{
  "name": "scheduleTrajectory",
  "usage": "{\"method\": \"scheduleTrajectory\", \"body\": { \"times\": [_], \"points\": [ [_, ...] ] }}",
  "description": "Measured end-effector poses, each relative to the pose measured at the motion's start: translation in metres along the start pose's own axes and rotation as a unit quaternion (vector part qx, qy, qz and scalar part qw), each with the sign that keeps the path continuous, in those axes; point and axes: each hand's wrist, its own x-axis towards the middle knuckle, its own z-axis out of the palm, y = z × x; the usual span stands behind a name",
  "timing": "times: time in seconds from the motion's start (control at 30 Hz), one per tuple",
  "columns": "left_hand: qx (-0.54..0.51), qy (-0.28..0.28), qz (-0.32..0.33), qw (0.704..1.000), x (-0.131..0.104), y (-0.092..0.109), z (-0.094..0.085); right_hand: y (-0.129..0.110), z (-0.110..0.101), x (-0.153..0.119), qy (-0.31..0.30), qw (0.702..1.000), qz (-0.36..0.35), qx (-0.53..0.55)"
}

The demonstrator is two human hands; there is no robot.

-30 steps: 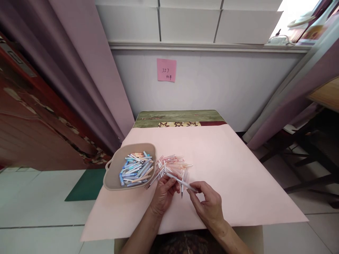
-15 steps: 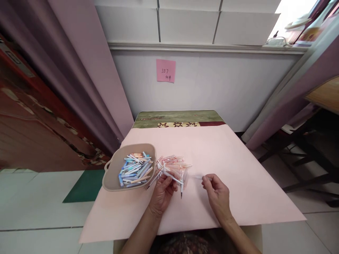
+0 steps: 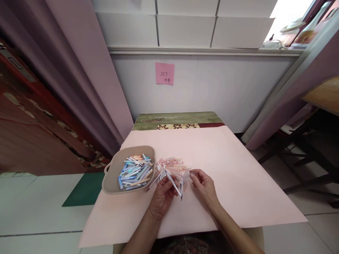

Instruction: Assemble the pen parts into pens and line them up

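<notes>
My left hand point(image 3: 163, 194) is closed around a slim white pen refill point(image 3: 175, 186), which slants down to the right with its dark tip lowest. My right hand point(image 3: 203, 185) pinches a see-through plastic piece point(image 3: 186, 174) that looks like a pen barrel; its far end blends into the pile. Beyond both hands lies a loose heap of clear pinkish pen parts point(image 3: 176, 162) with white refills among them. One refill point(image 3: 181, 188) points toward me, dark tip down, just right of my left fingers. Part of the heap is hidden behind my left hand.
A beige bin point(image 3: 112, 181) full of blue, white and orange pen parts point(image 3: 135, 173) stands left of the heap. Pink paper point(image 3: 238, 197) covers the table, whose green far end point(image 3: 180, 115) meets the wall. A pink note point(image 3: 164, 74) is stuck there.
My right hand has moved left to the edge of the heap, bringing the clear piece along. The refill in my left hand has tipped more steeply downward.
</notes>
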Motion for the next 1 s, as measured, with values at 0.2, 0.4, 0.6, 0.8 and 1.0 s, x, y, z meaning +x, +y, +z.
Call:
{"method": "scheduleTrajectory", "body": {
  "times": [0.2, 0.4, 0.6, 0.8, 1.0],
  "points": [
    [-0.008, -0.023, -0.012, 1.000, 0.000, 0.002, -0.003, 0.004, 0.000, 0.004, 0.039, 0.999, -0.011, -0.036],
    [-0.010, -0.114, -0.047, 0.992, -0.012, -0.002, -0.005, 0.000, 0.008, 0.009, 0.035, 0.995, -0.023, -0.092],
    [0.100, -0.201, -0.176, 0.958, -0.023, -0.006, 0.004, 0.003, 0.011, 0.006, 0.017, 0.977, -0.069, -0.199],
    [0.130, -0.178, -0.169, 0.961, -0.016, -0.005, 0.010, 0.009, 0.004, 0.016, 0.046, 0.931, -0.157, -0.326],
    [0.097, -0.110, -0.152, 0.977, -0.017, -0.008, 0.012, -0.003, -0.014, 0.011, 0.066, 0.959, -0.091, -0.259]
  ]
}}
